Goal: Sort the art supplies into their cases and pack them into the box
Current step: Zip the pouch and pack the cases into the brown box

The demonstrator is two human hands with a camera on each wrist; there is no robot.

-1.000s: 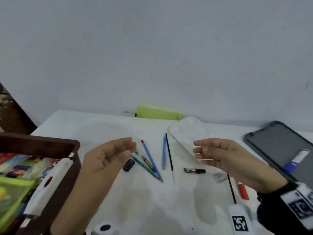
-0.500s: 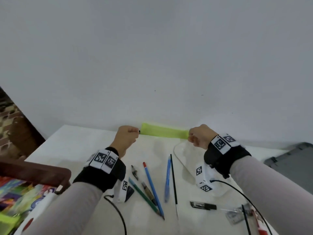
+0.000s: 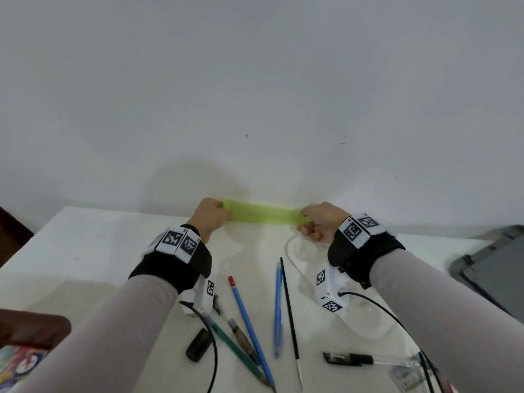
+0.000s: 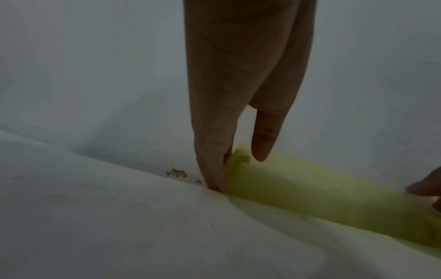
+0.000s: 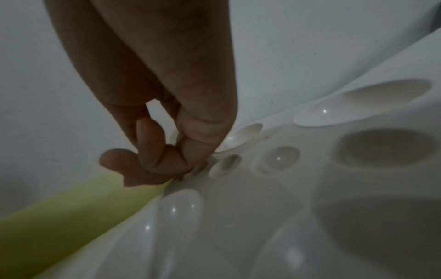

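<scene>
Half a second ago both hands were already at the ends of the green case (image 3: pixel 265 215), and they stay there now; the case has not moved from the back of the desk (image 3: pixel 93 251), against the wall (image 3: pixel 255 95); one second ago the hands were open in the air above the pens, so they have come forward and down since then; the left hand (image 3: pixel 211 215) holds the left end of the case, with fingers (image 4: pixel 214 151) curled down on it, as the left wrist view shows; the right hand (image 3: pixel 321 222) pinches the right end with bent fingers (image 5: pixel 152 160); the white paint tray (image 3: pixel 304 251) lies just under the right hand, and its round cups show in the right wrist view; nearer the person lie a blue pencil (image 3: pixel 249 327), a blue pen (image 3: pixel 278 310), a thin black brush (image 3: pixel 290 319), a green pencil (image 3: pixel 238 353), a small black cap (image 3: pixel 198 348) and a black pen (image 3: pixel 348 359); a dark brown box (image 3: pixel 34 330) sits at the left edge and a grey case (image 3: pixel 493 265) at the right; nothing lies between the hands and the green case; the case lies flat, and its long side runs left to right along the wall.
</scene>
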